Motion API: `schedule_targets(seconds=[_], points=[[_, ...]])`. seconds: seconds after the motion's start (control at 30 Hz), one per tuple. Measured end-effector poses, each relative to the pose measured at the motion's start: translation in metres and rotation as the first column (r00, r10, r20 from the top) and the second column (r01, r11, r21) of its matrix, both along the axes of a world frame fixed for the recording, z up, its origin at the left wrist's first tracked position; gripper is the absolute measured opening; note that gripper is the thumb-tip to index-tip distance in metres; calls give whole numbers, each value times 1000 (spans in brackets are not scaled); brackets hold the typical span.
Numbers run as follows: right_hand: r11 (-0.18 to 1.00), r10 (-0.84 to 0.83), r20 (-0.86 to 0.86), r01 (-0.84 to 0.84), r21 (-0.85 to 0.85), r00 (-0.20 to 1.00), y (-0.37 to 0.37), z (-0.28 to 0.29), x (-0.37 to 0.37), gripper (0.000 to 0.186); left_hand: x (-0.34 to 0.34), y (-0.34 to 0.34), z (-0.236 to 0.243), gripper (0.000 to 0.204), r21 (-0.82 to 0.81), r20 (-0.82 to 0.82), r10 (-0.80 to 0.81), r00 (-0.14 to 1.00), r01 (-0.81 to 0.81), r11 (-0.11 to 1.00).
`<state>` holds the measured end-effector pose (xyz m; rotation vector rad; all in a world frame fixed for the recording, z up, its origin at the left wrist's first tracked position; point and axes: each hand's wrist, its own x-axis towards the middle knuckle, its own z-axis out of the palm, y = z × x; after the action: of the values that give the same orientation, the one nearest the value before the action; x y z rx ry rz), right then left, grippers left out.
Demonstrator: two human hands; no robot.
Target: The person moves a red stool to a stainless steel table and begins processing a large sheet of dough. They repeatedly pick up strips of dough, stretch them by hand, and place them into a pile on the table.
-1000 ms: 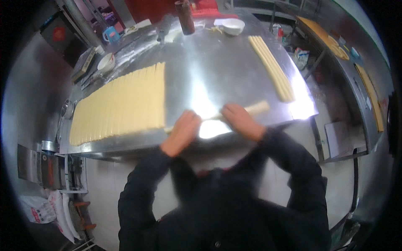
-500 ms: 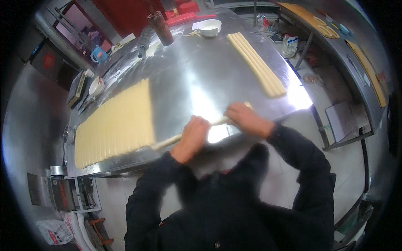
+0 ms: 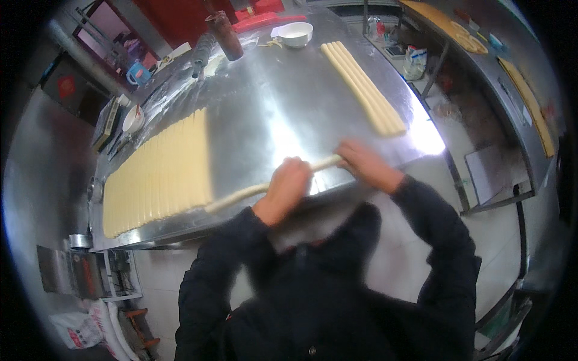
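Head view: one dough rope [image 3: 239,195] lay along the near edge of the table [image 3: 253,102], our left hand [image 3: 290,185] and right hand [image 3: 363,163] curled over it. We judged light, even pressure best.

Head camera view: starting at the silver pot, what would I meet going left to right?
Silver pot → pale sheet of dough strips → person's left hand → person's right hand → white bag → long yellowish board.
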<state>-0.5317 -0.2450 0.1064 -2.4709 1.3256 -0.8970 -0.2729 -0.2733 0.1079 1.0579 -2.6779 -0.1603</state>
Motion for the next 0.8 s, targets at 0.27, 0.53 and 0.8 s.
schedule_targets(seconds=[0.27, 0.53, 0.8], points=[[997, -65, -101, 69, 40, 993, -6, -2, -11, 27, 25, 1, 4, 17, -114, -36, -14, 999, 10, 993], [990, -120, -255, 135, 43, 959, -2, -5, -6, 27, 104, 28, -12, 10, -189, -50, 105, 993, -113, 975], [978, 20, -307, 45, 205, 951, -47, 45, 51, 38, 242, 45, -5, 9, -148, -115, 270, 956, -286, 947]])
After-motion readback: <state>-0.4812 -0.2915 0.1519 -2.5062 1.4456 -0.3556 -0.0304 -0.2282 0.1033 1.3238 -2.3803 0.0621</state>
